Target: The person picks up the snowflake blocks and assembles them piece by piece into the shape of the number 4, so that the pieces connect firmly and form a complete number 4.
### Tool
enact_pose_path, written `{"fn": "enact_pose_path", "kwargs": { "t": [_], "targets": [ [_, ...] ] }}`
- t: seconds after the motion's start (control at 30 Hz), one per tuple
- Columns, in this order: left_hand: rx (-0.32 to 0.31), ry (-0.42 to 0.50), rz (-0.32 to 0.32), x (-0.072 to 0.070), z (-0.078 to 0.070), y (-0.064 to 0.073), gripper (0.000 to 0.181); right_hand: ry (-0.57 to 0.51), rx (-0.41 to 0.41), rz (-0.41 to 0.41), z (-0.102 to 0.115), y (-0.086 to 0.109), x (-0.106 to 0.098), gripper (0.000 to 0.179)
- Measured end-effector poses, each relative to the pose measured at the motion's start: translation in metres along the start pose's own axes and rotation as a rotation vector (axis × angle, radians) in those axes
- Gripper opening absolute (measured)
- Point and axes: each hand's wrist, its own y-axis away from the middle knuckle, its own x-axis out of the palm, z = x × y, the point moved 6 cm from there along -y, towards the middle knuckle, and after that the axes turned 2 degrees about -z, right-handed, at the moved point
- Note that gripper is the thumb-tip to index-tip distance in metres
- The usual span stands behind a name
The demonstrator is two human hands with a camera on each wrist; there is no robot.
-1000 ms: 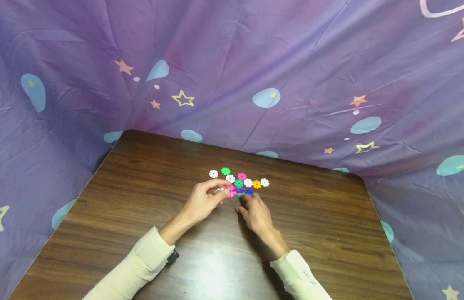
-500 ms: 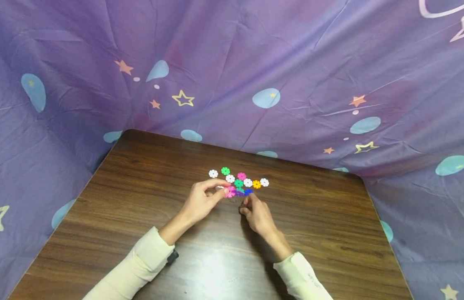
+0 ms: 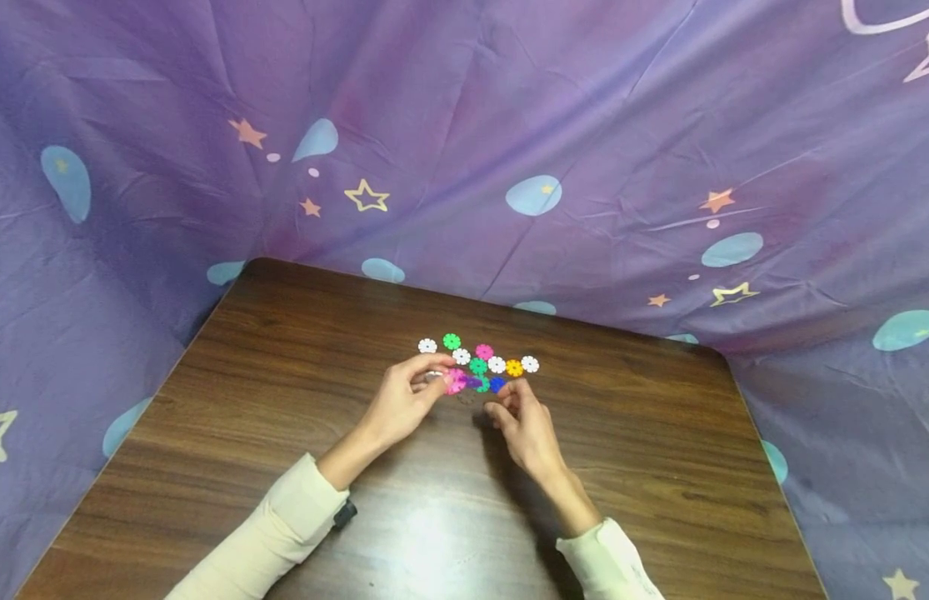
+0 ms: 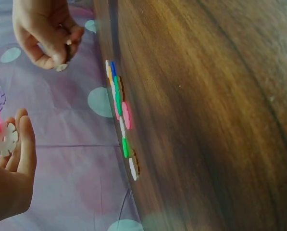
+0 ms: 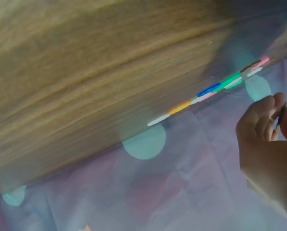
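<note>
Discs [image 4: 5, 139] in the left hand [image 3: 406, 398], dark piece [image 4: 68, 51] in the right hand [image 3: 529, 423]

Thumb and fingers of the left hand pinch a small group of notched discs, raised over the wooden table [image 3: 337, 533]. The group has a pink disc [image 3: 455, 382], a purple disc [image 3: 471, 382] and a white disc [image 4: 6, 146]. In the left wrist view the pink disc stands nearly edge-on, touching the purple and white ones; how they are fitted together cannot be made out.

The right hand, also raised, pinches the dark piece between thumb and fingertips. Little of it shows, so its shape is hard to tell. The two hands are apart.

More discs lie flat on the table, beyond the hands and between them. Farthest left are a white one and a bright green disc [image 3: 452, 342]. Then come another white one, a second pink one, a darker green disc [image 3: 478, 366], a further white one, an orange disc [image 3: 514, 367] and, at the right end, one more white one. Nearer the right hand lie a blue disc [image 3: 497, 385] and another green one beside it.

Pale sleeves [image 3: 295, 504] cover both forearms. A purple cloth [image 3: 434, 108] with stars and blue drops hangs around the table.
</note>
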Motion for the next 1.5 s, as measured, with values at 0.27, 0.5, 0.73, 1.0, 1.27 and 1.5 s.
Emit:
{"fn": "enact_pose_path", "kwargs": {
  "t": [0.27,0.5,0.73,1.0,1.27,1.5],
  "targets": [
    [-0.025,0.076,0.012,0.001,0.002,0.001,0.029,-0.127,-0.047,-0.048,0.022,0.005,-0.010,0.018],
    [-0.016,0.078,0.011,0.001,0.002,0.001,0.032,-0.208,-0.077,-0.112,0.038,0.008,-0.019,0.022],
    [-0.005,0.107,0.042,0.004,-0.003,0.003,0.032,-0.293,-0.092,-0.151,0.054,0.011,-0.027,0.025],
    [0.009,0.122,0.045,0.007,-0.005,0.004,0.026,-0.317,-0.096,-0.157,0.066,0.013,-0.030,0.016],
    [0.045,0.164,0.045,0.009,-0.006,0.004,0.022,-0.296,-0.095,-0.167,0.070,0.011,-0.029,0.018],
    [0.023,0.197,0.065,0.011,-0.005,0.005,0.025,-0.284,-0.077,-0.157,0.067,0.008,-0.026,0.019]
  ]
}}
